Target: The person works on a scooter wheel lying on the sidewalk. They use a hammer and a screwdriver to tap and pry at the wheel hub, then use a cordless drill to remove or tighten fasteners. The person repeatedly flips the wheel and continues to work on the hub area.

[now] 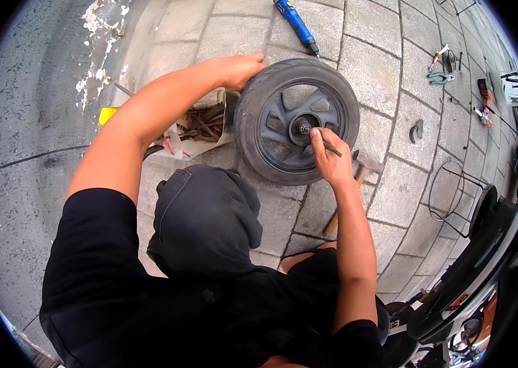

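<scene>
A black-tyred wheel (250, 132) with a dark spoked rim is tilted in front of me. My left hand (240, 70) holds its far left edge, fingers stretched along the tread and the thumb hidden. With my right hand (331, 161) I pinch a short dark rod (333, 149) beside the hub (304, 127). The fingers hide the rod's inner end, so I cannot tell whether it touches the hub. A hammer (366, 163) with a wooden handle lies on the paving right of the wheel, partly behind my right forearm.
Left of the wheel, a pale container (207, 146) holds rusty metal pieces. A blue power tool (296, 23) lies beyond the tyre. Pliers (440, 78) and a curved dark piece (416, 130) rest on the paving (369, 67). A motor scooter (473, 276) stands at the right.
</scene>
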`<action>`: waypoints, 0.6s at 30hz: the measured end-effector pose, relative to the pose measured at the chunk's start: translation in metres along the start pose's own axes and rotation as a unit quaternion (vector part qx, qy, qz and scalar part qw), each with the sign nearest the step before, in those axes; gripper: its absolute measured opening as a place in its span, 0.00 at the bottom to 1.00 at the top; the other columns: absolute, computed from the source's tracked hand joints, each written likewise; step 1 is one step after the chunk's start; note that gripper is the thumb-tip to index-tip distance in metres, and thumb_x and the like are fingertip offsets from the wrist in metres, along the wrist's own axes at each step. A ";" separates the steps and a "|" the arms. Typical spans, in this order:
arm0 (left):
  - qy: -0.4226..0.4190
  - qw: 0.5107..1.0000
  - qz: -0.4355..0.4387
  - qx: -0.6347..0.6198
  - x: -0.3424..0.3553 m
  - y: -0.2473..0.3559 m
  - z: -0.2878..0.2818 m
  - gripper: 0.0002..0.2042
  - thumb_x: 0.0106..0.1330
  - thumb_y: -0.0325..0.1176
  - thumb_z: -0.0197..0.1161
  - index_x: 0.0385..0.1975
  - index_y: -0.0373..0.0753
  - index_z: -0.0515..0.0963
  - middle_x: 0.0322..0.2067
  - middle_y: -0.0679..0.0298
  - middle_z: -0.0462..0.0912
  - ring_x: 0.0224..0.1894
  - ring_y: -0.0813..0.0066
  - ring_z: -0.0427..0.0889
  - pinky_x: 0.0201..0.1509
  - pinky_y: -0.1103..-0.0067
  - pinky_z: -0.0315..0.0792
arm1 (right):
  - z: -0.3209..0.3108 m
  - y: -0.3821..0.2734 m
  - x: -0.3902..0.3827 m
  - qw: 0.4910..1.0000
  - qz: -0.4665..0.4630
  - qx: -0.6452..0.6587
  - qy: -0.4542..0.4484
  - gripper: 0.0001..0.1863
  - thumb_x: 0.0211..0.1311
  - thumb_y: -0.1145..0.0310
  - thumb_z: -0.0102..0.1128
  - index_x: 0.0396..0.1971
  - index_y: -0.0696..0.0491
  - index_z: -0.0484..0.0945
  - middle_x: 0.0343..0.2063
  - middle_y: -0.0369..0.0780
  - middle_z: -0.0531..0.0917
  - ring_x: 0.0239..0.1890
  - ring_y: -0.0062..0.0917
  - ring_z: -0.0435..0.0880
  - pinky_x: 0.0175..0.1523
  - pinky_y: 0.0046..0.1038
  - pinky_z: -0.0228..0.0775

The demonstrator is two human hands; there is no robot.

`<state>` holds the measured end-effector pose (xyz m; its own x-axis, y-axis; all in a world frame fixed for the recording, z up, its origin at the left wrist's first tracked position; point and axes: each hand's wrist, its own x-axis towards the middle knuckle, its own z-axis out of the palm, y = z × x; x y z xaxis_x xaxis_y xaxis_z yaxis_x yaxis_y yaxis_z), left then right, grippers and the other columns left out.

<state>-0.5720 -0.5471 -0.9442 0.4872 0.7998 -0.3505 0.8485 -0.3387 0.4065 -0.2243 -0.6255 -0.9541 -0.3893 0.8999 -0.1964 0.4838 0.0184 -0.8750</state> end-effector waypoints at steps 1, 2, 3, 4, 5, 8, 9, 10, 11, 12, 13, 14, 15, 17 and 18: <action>0.022 0.999 0.026 -0.007 -0.005 -0.004 0.009 0.20 0.62 0.28 0.66 0.55 0.37 0.74 0.51 0.46 0.72 0.52 0.40 0.79 0.58 0.56 0.73 | 0.003 -0.007 0.000 0.999 -0.031 -0.031 0.005 0.13 0.73 0.58 0.61 0.42 0.52 0.86 0.37 0.46 0.88 0.41 0.45 0.87 0.47 0.35 0.78; 0.044 0.998 0.052 -0.015 -0.008 -0.009 0.017 0.20 0.63 0.27 0.65 0.55 0.36 0.74 0.51 0.46 0.73 0.52 0.40 0.79 0.58 0.56 0.73 | 0.003 -0.012 0.001 0.999 -0.022 -0.038 0.004 0.13 0.73 0.58 0.61 0.42 0.52 0.86 0.37 0.46 0.88 0.41 0.45 0.87 0.47 0.36 0.78; 0.025 1.000 0.001 0.018 -0.007 -0.006 0.015 0.19 0.62 0.26 0.65 0.54 0.36 0.74 0.51 0.46 0.73 0.53 0.41 0.79 0.58 0.57 0.74 | 0.002 -0.017 0.002 0.999 -0.008 -0.046 0.004 0.13 0.73 0.59 0.61 0.42 0.52 0.86 0.37 0.46 0.88 0.41 0.46 0.87 0.47 0.37 0.78; 0.007 0.998 -0.048 0.047 -0.004 0.002 0.010 0.18 0.62 0.26 0.65 0.53 0.35 0.75 0.51 0.46 0.74 0.54 0.41 0.79 0.58 0.58 0.74 | 0.000 -0.018 0.001 0.998 0.008 -0.060 0.001 0.13 0.73 0.59 0.61 0.42 0.52 0.86 0.38 0.46 0.88 0.41 0.46 0.87 0.47 0.37 0.78; -0.012 0.993 -0.095 0.075 0.000 0.006 0.012 0.18 0.62 0.25 0.64 0.52 0.34 0.75 0.51 0.46 0.75 0.54 0.41 0.79 0.58 0.59 0.74 | 0.001 -0.019 0.002 0.998 0.023 -0.065 0.001 0.13 0.73 0.59 0.61 0.41 0.53 0.86 0.35 0.47 0.87 0.39 0.45 0.87 0.46 0.37 0.77; 0.007 0.990 -0.141 0.011 0.006 -0.020 0.038 0.13 0.62 0.23 0.63 0.47 0.34 0.78 0.49 0.46 0.76 0.54 0.43 0.79 0.57 0.61 0.75 | 0.003 -0.009 0.005 0.999 0.032 0.026 0.025 0.14 0.74 0.59 0.61 0.37 0.54 0.84 0.30 0.48 0.85 0.33 0.43 0.85 0.42 0.36 0.76; 0.025 0.984 -0.168 -0.045 0.007 -0.034 0.053 0.12 0.62 0.23 0.62 0.46 0.34 0.78 0.48 0.46 0.77 0.54 0.44 0.80 0.57 0.60 0.75 | 0.000 -0.007 0.007 0.998 0.029 0.034 0.036 0.15 0.74 0.59 0.60 0.32 0.56 0.81 0.25 0.47 0.82 0.27 0.41 0.81 0.38 0.36 0.73; 0.047 0.975 -0.191 -0.100 0.009 -0.040 0.060 0.11 0.62 0.23 0.62 0.45 0.33 0.79 0.47 0.47 0.77 0.53 0.46 0.80 0.56 0.60 0.74 | -0.004 -0.006 0.009 0.997 0.024 0.058 0.041 0.18 0.75 0.57 0.59 0.30 0.57 0.79 0.22 0.47 0.81 0.25 0.40 0.78 0.36 0.36 0.72; -0.005 0.967 -0.217 -0.132 0.010 -0.047 0.065 0.12 0.61 0.22 0.62 0.45 0.33 0.79 0.47 0.47 0.78 0.53 0.46 0.80 0.56 0.60 0.74 | -0.008 -0.006 0.013 0.998 0.037 0.031 0.027 0.19 0.75 0.56 0.59 0.30 0.57 0.79 0.22 0.47 0.81 0.25 0.39 0.78 0.36 0.36 0.72; -0.081 0.981 -0.170 -0.033 0.013 -0.030 0.050 0.14 0.62 0.22 0.60 0.48 0.33 0.78 0.49 0.47 0.79 0.54 0.46 0.80 0.57 0.61 0.74 | -0.013 -0.004 0.013 0.998 0.053 0.002 0.018 0.20 0.75 0.55 0.58 0.30 0.57 0.79 0.22 0.46 0.81 0.25 0.39 0.79 0.36 0.35 0.72; -0.142 0.981 -0.116 0.065 0.011 -0.015 0.031 0.16 0.62 0.22 0.58 0.51 0.33 0.78 0.50 0.46 0.81 0.56 0.47 0.80 0.59 0.61 0.74 | -0.015 -0.001 0.012 0.997 0.066 0.016 0.024 0.21 0.75 0.54 0.58 0.29 0.57 0.79 0.21 0.46 0.80 0.24 0.39 0.78 0.36 0.35 0.72; -0.127 0.979 -0.154 0.038 0.017 -0.018 0.035 0.17 0.63 0.22 0.57 0.53 0.34 0.78 0.51 0.45 0.81 0.56 0.46 0.81 0.59 0.61 0.74 | -0.016 0.003 0.011 0.996 0.078 0.029 0.028 0.22 0.75 0.53 0.58 0.28 0.57 0.78 0.21 0.46 0.80 0.24 0.39 0.78 0.36 0.35 0.72; -0.112 0.974 -0.198 0.018 0.017 -0.022 0.034 0.19 0.64 0.22 0.56 0.55 0.34 0.77 0.52 0.44 0.82 0.57 0.46 0.81 0.60 0.62 0.75 | -0.012 0.004 0.013 0.995 0.084 0.051 0.030 0.22 0.75 0.53 0.57 0.28 0.57 0.78 0.20 0.46 0.80 0.24 0.40 0.78 0.36 0.35 0.72; -0.047 0.958 -0.281 -0.009 0.021 -0.030 0.030 0.21 0.66 0.23 0.51 0.60 0.35 0.76 0.52 0.40 0.83 0.58 0.45 0.81 0.61 0.62 0.75 | -0.021 0.012 0.013 0.994 0.111 -0.014 0.003 0.23 0.76 0.52 0.56 0.30 0.58 0.80 0.28 0.49 0.82 0.33 0.44 0.82 0.42 0.38 0.73; -0.053 0.954 -0.295 0.001 0.024 -0.031 0.032 0.23 0.66 0.23 0.52 0.61 0.36 0.75 0.55 0.41 0.82 0.59 0.45 0.81 0.62 0.62 0.75 | -0.020 0.014 0.012 0.995 0.080 -0.059 0.016 0.24 0.76 0.51 0.56 0.31 0.59 0.81 0.31 0.50 0.82 0.36 0.45 0.83 0.44 0.39 0.73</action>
<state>-0.5798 -0.5329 -0.9925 -0.0582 0.7971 -0.6011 0.9819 0.1545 0.1099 -0.2062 -0.6060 -0.9602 -0.2765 0.9084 -0.3136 0.6264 -0.0772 -0.7757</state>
